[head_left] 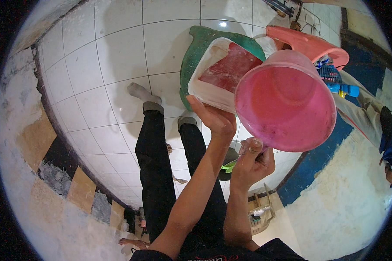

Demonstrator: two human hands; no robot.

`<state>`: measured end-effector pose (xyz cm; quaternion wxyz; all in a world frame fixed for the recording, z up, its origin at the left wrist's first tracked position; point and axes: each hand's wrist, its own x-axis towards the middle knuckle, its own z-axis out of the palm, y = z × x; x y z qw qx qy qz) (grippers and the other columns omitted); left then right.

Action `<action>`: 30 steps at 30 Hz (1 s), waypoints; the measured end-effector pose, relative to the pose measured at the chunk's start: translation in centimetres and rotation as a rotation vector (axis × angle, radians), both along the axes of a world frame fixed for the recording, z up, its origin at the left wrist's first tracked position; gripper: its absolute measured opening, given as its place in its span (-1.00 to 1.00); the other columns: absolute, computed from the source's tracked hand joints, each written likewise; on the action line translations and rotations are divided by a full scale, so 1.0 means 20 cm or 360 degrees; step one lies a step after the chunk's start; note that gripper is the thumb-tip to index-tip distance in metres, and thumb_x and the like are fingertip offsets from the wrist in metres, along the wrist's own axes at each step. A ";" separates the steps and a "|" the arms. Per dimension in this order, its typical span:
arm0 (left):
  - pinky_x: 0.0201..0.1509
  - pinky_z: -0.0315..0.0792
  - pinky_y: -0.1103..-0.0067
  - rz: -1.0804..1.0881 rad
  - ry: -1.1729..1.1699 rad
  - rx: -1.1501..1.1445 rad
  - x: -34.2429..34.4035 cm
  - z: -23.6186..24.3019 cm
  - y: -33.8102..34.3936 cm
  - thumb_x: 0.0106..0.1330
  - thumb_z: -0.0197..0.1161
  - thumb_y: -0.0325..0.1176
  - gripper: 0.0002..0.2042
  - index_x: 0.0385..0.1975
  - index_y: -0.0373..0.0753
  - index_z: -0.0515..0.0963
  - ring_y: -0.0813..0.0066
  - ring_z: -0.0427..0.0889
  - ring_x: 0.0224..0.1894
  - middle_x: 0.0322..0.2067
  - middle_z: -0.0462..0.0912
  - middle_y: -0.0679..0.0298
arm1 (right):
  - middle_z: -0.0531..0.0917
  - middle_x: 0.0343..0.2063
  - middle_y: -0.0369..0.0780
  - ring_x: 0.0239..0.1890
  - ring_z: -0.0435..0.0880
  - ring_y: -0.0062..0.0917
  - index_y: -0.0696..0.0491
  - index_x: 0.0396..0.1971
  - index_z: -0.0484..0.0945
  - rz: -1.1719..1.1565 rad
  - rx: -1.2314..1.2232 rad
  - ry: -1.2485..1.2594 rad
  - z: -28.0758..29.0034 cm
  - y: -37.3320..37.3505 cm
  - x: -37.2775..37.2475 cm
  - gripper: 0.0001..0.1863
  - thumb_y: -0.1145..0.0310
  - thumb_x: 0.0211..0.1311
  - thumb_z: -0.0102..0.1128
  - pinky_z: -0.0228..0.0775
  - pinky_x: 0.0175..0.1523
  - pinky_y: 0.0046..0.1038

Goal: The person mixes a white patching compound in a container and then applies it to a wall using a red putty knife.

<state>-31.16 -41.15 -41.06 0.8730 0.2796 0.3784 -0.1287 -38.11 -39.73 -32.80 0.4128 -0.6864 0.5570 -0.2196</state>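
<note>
Centre frame: left hand grips white tub; right hand clenches pink bucket handle, mostly hidden.

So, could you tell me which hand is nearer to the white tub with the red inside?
Left. The left hand grips the white tub at its lower rim, while the right hand is lower down, holding the pink dipper by its handle.

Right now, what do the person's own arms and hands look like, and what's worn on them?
Both forearms are bare, with no gloves, watch or rings visible on the left hand or the right hand. A black short-sleeved top with a little red lettering shows at the lower edge.
</note>
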 end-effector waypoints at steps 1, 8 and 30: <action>0.37 0.21 0.31 -0.0014 -0.0005 0.0023 -0.01 0.01 0.00 0.33 -0.18 0.39 -0.20 0.34 -0.17 0.14 0.22 0.30 0.30 0.27 0.28 0.16 | 0.47 -0.71 -0.35 -0.66 0.38 -0.72 0.18 -0.50 0.53 0.0011 -0.0017 0.0005 0.00 0.00 0.00 -0.59 0.11 0.35 0.16 0.11 -0.56 -0.61; 0.34 0.28 0.23 0.0088 -0.0084 -0.0050 0.00 -0.02 0.00 0.37 -0.19 0.33 -0.24 0.32 -0.20 0.15 0.13 0.38 0.24 0.22 0.35 0.09 | 0.47 -0.72 -0.35 -0.65 0.36 -0.72 0.15 -0.53 0.52 -0.0002 -0.0024 0.0009 0.00 0.02 0.00 -0.55 0.03 0.33 0.17 0.10 -0.54 -0.61; 0.36 0.24 0.30 -0.0060 -0.0087 0.0197 0.03 -0.16 0.25 0.39 -0.19 0.31 -0.30 0.26 -0.17 0.25 0.22 0.33 0.28 0.23 0.33 0.18 | 0.23 -0.80 -0.35 -0.80 0.15 -0.67 0.00 -0.68 0.23 0.0060 0.0555 -0.0245 -0.27 -0.62 -0.39 -0.50 0.09 0.50 -0.10 0.02 -0.63 -0.52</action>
